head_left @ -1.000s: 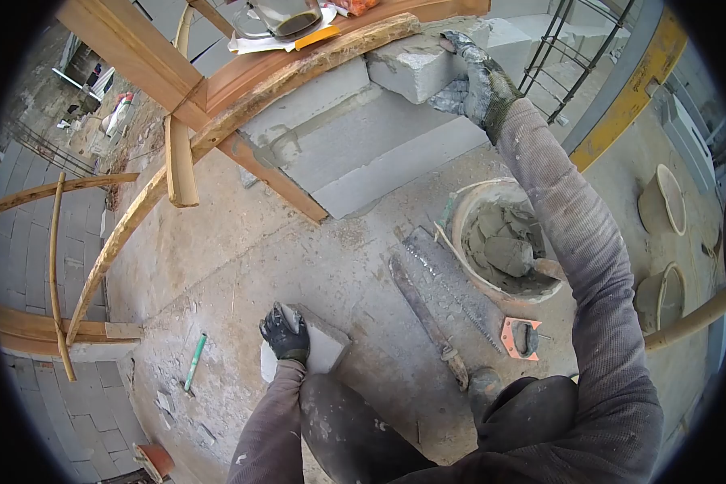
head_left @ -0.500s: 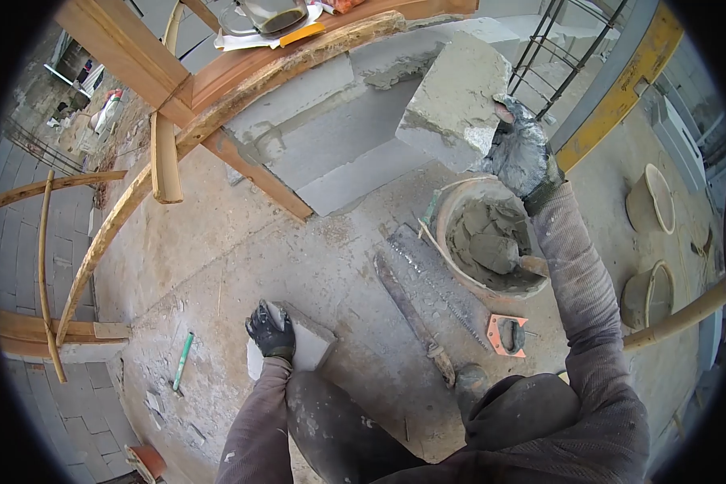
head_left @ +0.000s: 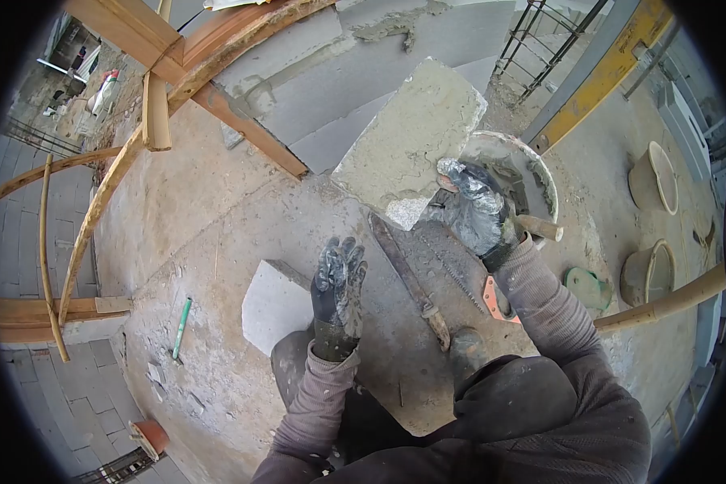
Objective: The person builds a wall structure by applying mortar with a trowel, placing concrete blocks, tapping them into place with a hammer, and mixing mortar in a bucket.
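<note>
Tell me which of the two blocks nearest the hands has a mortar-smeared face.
The block at the right hand: its broad face is smeared with mortar. The other block, beside the left hand, shows pale, cleaner faces.

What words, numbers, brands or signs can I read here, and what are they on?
None can be read.
Yellow beam: any markings are too blurred to read.
Red-and-white bundle, far left: any print is too small to read.
Raised block: no lettering shows.
</note>
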Demonstrator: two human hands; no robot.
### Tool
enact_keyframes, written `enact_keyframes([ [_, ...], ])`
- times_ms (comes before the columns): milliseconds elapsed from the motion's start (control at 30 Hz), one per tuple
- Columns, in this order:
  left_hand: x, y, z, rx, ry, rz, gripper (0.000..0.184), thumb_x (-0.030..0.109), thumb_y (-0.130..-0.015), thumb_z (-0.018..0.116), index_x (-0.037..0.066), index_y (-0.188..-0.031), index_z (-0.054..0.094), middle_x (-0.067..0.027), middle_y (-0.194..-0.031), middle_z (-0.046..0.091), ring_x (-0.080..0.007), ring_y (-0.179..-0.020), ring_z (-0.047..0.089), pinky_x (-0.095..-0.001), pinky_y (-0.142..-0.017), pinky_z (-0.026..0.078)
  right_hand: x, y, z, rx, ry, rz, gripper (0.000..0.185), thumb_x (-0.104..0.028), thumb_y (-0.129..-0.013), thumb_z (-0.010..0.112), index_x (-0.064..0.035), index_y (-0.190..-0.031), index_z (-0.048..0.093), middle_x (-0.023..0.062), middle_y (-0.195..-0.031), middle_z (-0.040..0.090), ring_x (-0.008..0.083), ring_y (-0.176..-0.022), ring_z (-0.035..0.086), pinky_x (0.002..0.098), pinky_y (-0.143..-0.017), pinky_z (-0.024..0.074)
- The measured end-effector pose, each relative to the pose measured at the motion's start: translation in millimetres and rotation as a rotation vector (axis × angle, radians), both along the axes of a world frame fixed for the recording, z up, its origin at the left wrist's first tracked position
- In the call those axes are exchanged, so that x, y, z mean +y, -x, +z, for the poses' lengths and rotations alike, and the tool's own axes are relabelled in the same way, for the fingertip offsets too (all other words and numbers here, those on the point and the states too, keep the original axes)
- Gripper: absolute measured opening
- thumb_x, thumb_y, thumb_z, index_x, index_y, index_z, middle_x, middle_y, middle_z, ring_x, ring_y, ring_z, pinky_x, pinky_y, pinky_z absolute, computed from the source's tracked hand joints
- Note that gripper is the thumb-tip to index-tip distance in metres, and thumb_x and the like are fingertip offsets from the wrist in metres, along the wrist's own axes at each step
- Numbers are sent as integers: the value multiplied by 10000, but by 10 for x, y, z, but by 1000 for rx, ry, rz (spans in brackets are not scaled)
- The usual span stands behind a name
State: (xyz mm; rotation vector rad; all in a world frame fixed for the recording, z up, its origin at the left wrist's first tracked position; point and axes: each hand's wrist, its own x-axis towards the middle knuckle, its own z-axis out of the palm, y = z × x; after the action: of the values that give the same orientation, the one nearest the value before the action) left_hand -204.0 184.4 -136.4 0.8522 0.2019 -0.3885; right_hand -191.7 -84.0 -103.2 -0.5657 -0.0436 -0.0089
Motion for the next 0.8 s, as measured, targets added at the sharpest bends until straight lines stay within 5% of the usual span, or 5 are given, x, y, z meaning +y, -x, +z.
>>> enact_keyframes([
  [467,-576,2,504,-61,4,132,351,162,-991,521,-35,-1280,491,-174,-1243,562,-292,-1132,586,-409,-958,522,502,102,153,257,781,86,355,-158,-960,588,9,-1267,526,109,-1205,605,143,-1048,605,238,-875,515],
  [500,-508,-5,487,-51,9,121,351,162,-991,521,-35,-1280,491,-174,-1243,562,-292,-1132,586,-409,-958,522,470,197,-395,185,-101,149,391,-142,-946,599,-11,-1304,505,100,-1259,584,166,-1068,607,266,-898,506],
  [567,-330,-50,440,-56,-121,255,441,204,-978,554,-25,-1335,433,-212,-1297,507,-329,-1158,557,-470,-1005,496,15,259,-166,-235,1570,35,372,-196,-923,628,-22,-1246,565,99,-1180,636,206,-1019,641,317,-898,514],
  [600,-171,-45,360,-46,-117,252,441,204,-978,554,-25,-1335,433,-212,-1297,507,-329,-1158,557,-470,-1005,496,-198,195,424,-22,1632,352,507,-459,-883,624,-27,-1146,637,173,-1088,667,295,-1018,642,374,-888,505],
  [800,491,20,-242,116,30,297,441,232,-978,555,34,-1354,436,-179,-1357,466,-342,-1235,487,-510,-997,502,-1428,464,127,422,2588,450,328,-286,-773,729,-42,-993,717,168,-918,709,321,-870,697,396,-792,565],
])
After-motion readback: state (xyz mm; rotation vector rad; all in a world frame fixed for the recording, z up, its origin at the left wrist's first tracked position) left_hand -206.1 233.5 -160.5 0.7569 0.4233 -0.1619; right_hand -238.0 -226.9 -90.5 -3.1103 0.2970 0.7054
